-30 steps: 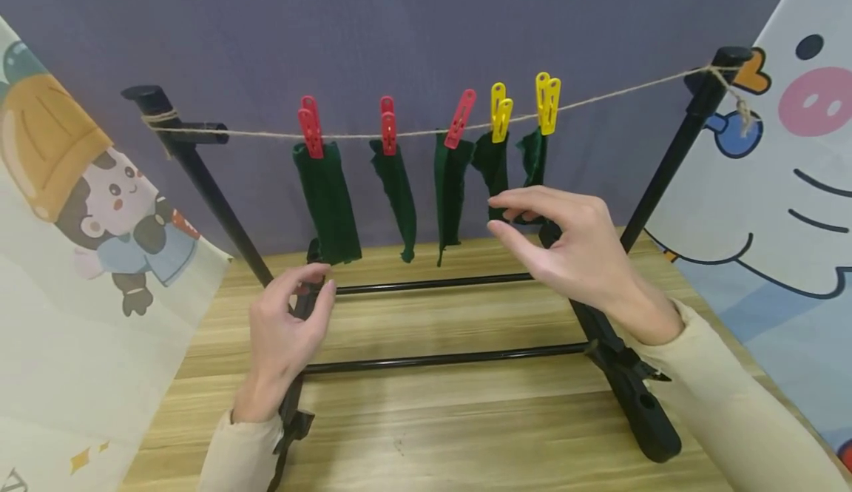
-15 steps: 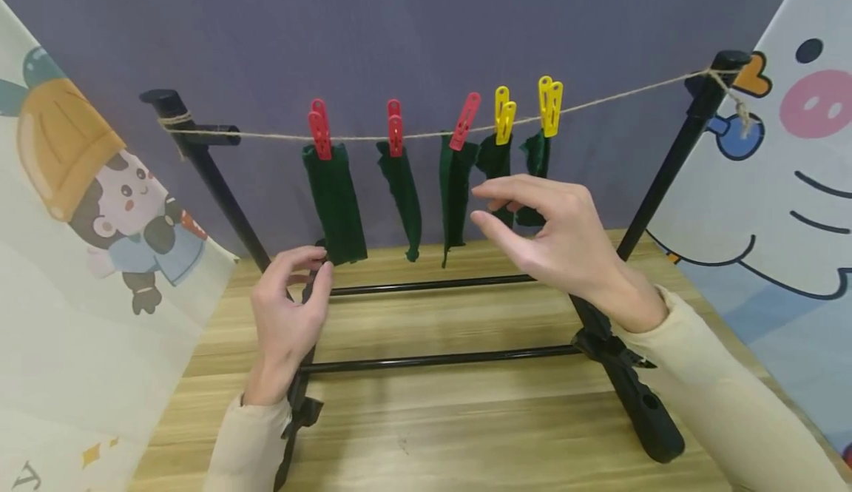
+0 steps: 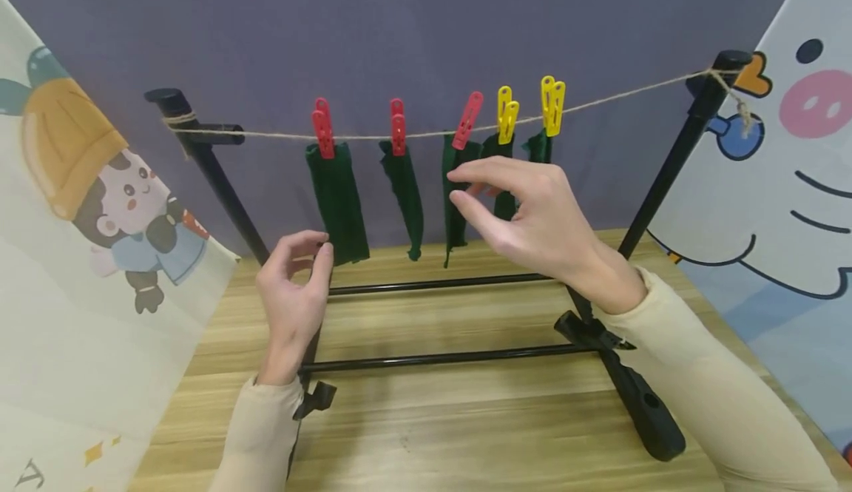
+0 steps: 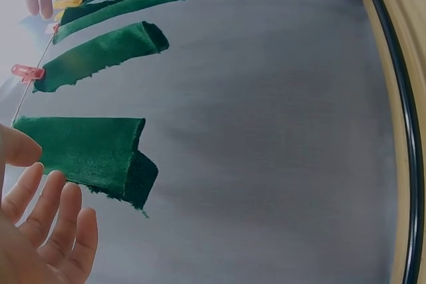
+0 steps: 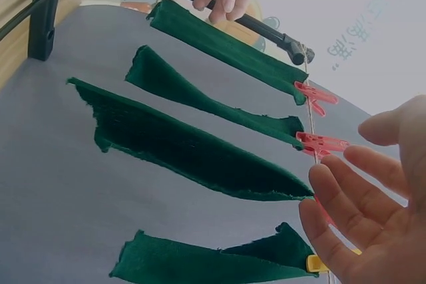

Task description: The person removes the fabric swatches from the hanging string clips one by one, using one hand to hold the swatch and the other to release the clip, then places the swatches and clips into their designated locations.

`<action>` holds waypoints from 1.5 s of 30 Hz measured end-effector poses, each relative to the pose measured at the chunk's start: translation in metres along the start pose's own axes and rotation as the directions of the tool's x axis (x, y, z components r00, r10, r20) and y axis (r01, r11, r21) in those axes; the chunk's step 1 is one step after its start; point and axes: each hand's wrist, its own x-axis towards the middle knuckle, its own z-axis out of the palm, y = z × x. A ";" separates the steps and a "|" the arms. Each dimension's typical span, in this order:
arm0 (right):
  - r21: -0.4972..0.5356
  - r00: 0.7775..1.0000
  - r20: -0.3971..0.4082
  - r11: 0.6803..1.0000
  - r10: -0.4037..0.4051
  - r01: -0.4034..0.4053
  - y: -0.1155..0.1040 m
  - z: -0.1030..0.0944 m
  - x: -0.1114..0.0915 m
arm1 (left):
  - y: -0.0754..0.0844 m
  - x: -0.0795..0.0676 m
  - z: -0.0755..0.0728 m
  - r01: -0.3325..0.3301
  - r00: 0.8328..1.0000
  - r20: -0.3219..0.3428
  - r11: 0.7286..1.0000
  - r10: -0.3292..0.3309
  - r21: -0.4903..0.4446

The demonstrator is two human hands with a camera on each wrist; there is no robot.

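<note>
Several dark green cloth strips hang from a twine line (image 3: 273,135). Red clothespins hold the left ones and yellow clothespins (image 3: 507,123) the right ones. My left hand (image 3: 293,296) is beside the lower left edge of the widest strip (image 3: 338,203), thumb and fingers apart with nothing between them; whether it touches the cloth I cannot tell. My right hand (image 3: 542,218) hovers before the strips in the right half, its thumb and index finger spread, holding nothing. It partly covers the strips behind it. In the right wrist view, its fingers appear near a red clothespin (image 5: 323,143).
A black rack carries the line between its left post (image 3: 220,181) and right post (image 3: 672,159). Two black crossbars (image 3: 439,361) run low above the wood-grain tabletop (image 3: 466,433). A grey backdrop (image 3: 413,26) stands behind, with cartoon-printed panels on both sides.
My right hand has moved left and slightly up, toward the middle strip. My left hand has risen a little and shifted right toward the widest strip. The clothespins stay on the line.
</note>
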 end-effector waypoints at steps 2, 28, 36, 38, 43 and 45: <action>-0.005 1.000 -0.003 1.000 0.002 -0.002 0.000 0.001 0.002 | 0.001 0.002 0.001 0.001 1.000 -0.001 1.000 -0.001 -0.010; 0.022 0.998 0.017 0.998 -0.058 0.058 -0.013 0.016 0.037 | 0.013 0.032 0.021 0.030 0.996 -0.078 0.993 -0.040 -0.117; 0.061 0.997 0.032 0.996 -0.064 0.062 -0.019 0.025 0.051 | 0.017 0.050 0.019 0.041 0.998 -0.037 0.980 -0.049 -0.195; 0.067 0.998 0.035 0.996 -0.060 0.058 -0.020 0.027 0.053 | 0.017 0.053 0.019 0.049 0.998 -0.019 0.972 -0.055 -0.231; 0.066 0.998 0.052 0.997 -0.046 0.042 -0.023 0.033 0.060 | 0.005 0.063 0.019 0.074 0.997 0.028 0.946 -0.068 -0.317; 0.053 0.997 0.060 0.998 -0.048 0.045 -0.024 0.035 0.064 | -0.001 0.068 0.018 0.094 0.995 0.053 0.930 -0.081 -0.356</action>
